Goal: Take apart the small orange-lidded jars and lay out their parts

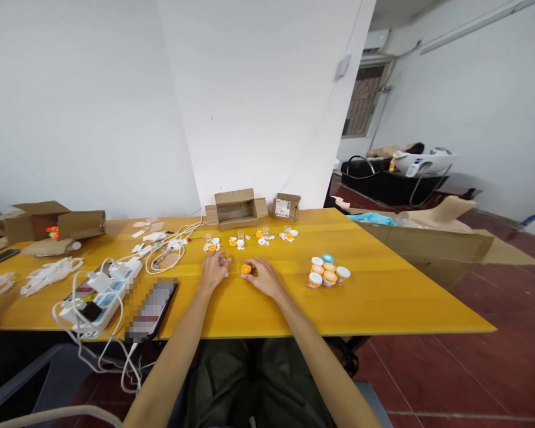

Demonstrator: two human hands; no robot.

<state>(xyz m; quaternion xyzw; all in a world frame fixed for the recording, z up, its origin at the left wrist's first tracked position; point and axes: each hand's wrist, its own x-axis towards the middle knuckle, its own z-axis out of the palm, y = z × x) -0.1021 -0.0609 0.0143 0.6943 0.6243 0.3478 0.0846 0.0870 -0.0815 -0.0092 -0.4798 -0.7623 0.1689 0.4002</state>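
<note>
My right hand [262, 277] pinches a round orange jar lid [246, 269] just above the yellow tabletop. Across from it, my left hand [213, 270] is closed, its fingers curled around something small and partly clear that I cannot make out. Small white pieces show beside its fingertips. Beyond both hands lie several small groups of clear cups, with an orange lid [212, 248], a white lid [240, 244] and dotted white pieces [270, 238] among them. To the right stands a cluster of small jars with white, orange and teal lids [327, 258].
An open cardboard box [236, 214] and a smaller box [286, 208] stand against the wall. On the left are a power strip [111, 300] with white cables, a phone [151, 309], white strips [49, 276] and another open box [80, 224]. A large carton [432, 246] adjoins the table's right edge.
</note>
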